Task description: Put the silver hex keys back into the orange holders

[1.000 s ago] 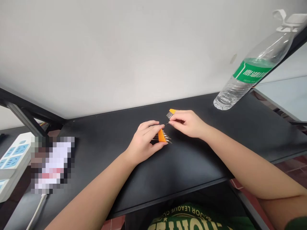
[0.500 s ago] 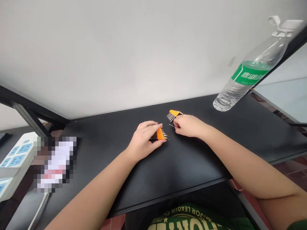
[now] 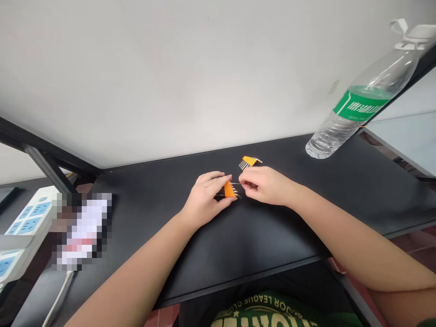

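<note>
My left hand (image 3: 204,200) is closed around an orange hex key holder (image 3: 230,189), just above the table. Several metal key ends stick out of its right side. With fingertips pinched, my right hand (image 3: 264,184) grips a thin metal hex key (image 3: 235,183). The key's far tip meets the holder's right edge, though my fingers cover its near end. A second orange holder (image 3: 250,160), also fitted with several metal keys, lies on the black table (image 3: 163,190) just behind my right hand.
A large, tilted-looking water bottle (image 3: 344,116) with a green label stands at the back right. On the left are a blurred-out phone-like slab (image 3: 85,229) with a white cable (image 3: 59,297) and a white power strip (image 3: 30,227). A pale wall (image 3: 204,81) rises behind the table.
My right hand has moved left and slightly nearer, away from the second holder, bringing the hex key to the holder in my left hand. My left hand has stayed nearly still.
</note>
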Demonstrator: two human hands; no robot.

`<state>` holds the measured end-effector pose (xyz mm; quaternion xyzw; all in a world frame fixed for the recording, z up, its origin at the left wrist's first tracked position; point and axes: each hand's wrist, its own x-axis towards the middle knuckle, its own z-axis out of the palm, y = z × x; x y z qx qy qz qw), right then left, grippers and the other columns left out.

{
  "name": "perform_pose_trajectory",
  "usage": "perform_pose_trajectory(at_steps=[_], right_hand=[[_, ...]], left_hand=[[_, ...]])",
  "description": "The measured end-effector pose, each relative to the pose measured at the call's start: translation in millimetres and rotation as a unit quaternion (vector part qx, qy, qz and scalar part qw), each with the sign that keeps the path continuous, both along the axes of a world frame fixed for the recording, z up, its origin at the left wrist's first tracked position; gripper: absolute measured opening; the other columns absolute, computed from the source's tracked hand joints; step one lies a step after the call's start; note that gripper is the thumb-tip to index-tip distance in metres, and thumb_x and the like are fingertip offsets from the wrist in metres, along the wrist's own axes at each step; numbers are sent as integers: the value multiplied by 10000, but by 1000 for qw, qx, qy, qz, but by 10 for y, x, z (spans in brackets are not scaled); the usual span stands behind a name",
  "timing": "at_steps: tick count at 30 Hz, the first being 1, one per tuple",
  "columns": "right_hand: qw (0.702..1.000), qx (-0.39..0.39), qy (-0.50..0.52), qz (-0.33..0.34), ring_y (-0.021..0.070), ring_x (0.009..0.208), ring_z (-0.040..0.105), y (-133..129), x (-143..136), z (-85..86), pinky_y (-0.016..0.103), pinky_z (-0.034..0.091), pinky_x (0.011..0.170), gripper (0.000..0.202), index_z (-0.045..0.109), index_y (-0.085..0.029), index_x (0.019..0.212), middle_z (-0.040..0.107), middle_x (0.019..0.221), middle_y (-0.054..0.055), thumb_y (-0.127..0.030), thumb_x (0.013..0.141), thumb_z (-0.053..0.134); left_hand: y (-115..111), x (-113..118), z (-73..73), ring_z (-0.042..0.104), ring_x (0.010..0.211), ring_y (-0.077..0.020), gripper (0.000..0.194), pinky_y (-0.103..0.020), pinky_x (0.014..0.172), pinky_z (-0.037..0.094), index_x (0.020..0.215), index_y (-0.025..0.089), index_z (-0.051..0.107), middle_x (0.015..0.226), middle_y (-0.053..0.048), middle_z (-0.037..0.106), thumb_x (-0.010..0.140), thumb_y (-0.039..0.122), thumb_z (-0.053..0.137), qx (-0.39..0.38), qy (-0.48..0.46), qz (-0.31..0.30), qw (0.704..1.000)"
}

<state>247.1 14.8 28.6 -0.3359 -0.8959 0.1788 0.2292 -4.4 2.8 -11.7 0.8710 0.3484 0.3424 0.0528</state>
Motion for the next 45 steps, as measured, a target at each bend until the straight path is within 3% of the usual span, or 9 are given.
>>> perform_pose_trajectory(at_steps=[6, 24, 28, 31, 33, 37, 41, 43, 45], right_hand=[[998, 61, -6, -4, 136, 659, 455, -28, -6, -9, 268, 360, 625, 172, 575, -197, 813, 554, 778, 15, -114, 939, 493], [995, 81, -58, -12, 146, 676, 497, -107, -14, 30, 301, 389, 619, 290, 692, -171, 904, 648, 950, 82, -114, 1016, 431], [997, 6, 68, 28, 181, 829, 614, -96, -90, -19, 330, 494, 772, 273, 714, -197, 950, 698, 998, 83, -174, 1037, 457], [984, -88, 158, 6, 181, 820, 628, -73, -142, -44, 338, 503, 775, 167, 712, -214, 919, 709, 927, 49, -238, 1004, 570], [955, -196, 221, -18, 161, 744, 607, -56, -168, -62, 316, 492, 705, 134, 694, -212, 871, 689, 853, 21, -316, 953, 678], [855, -416, 309, -31, 110, 576, 503, -22, -204, -128, 259, 399, 551, 356, 621, -193, 775, 586, 665, -34, -474, 818, 833], [775, -542, 325, -3, 80, 490, 408, -1, -227, -188, 225, 310, 493, 461, 554, -189, 733, 493, 538, -72, -530, 774, 862], [761, -564, 322, -7, 75, 485, 413, 6, -236, -200, 218, 312, 474, 482, 537, -187, 716, 501, 556, -66, -546, 778, 853], [776, -546, 314, -31, 80, 503, 458, 10, -239, -198, 218, 353, 473, 461, 564, -181, 736, 531, 603, -49, -562, 820, 810]], left_hand=[[-10, 3, 5, 683, 1219, -301, 520, -482, 1048, 540, 1363, 223, 642, 1163, -104, 780, 888, 385, 775, -1, -2, 7, 1000], [-25, 10, 9, 640, 1273, -327, 490, -532, 1068, 482, 1358, 222, 632, 1132, -100, 786, 906, 367, 753, -19, 38, -15, 999], [-56, 31, 39, 616, 1295, -325, 426, -545, 1102, 439, 1292, 227, 653, 1099, -75, 791, 902, 363, 759, -34, 40, -23, 998], [-76, 47, 66, 600, 1314, -331, 406, -572, 1140, 391, 1260, 234, 659, 1084, -65, 794, 898, 387, 764, -35, 39, -22, 998], [-86, 57, 81, 614, 1298, -326, 402, -571, 1147, 388, 1242, 240, 665, 1079, -62, 795, 884, 386, 775, -25, 27, -31, 999], [-109, 74, 116, 659, 1240, -307, 415, -552, 1153, 410, 1234, 247, 667, 1072, -57, 797, 850, 345, 789, 14, -7, -38, 999], [-115, 79, 143, 702, 1156, -283, 449, -524, 1134, 459, 1249, 234, 657, 1089, -76, 788, 836, 357, 783, 44, -27, -32, 998], [-104, 73, 139, 733, 1057, -253, 445, -502, 1111, 496, 1247, 228, 655, 1085, -75, 786, 842, 366, 776, 47, -37, -36, 998], [-88, 60, 120, 750, 964, -225, 441, -465, 1069, 540, 1253, 229, 654, 1063, -60, 791, 853, 373, 771, 48, -49, -25, 997]])
